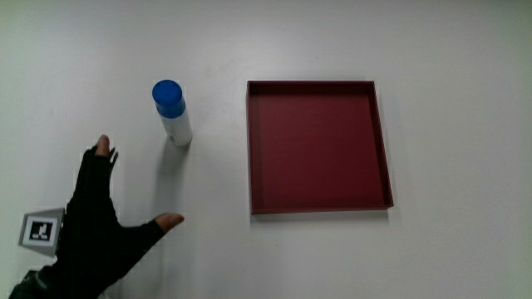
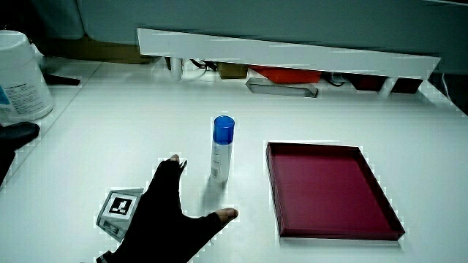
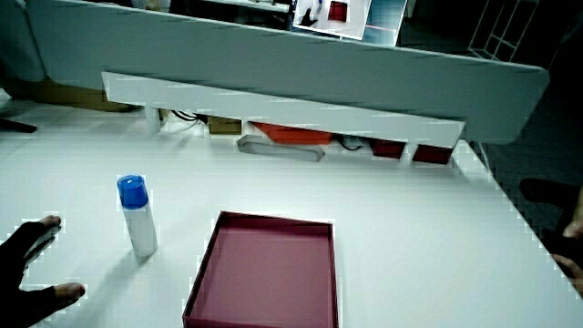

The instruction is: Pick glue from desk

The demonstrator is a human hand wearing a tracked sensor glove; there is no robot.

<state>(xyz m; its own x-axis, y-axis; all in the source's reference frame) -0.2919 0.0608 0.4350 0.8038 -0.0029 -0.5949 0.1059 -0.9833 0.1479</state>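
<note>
**Hand spread on the desk, nearer to you than the upright glue stick**

Your gloved hand lies low over the white desk, fingers and thumb spread wide and grasping nothing; the patterned cube sits on its back. The glue stick, a white tube with a blue cap, stands upright on the desk, farther from you than the hand and apart from it: you can see bare desk between your fingertips and the tube. In both side views the tube stands free of your hand. Beside the glue stick, close but not touching, lies a shallow dark red square tray, resting flat. A low white partition closes off the desk's edge farthest from you.
</note>
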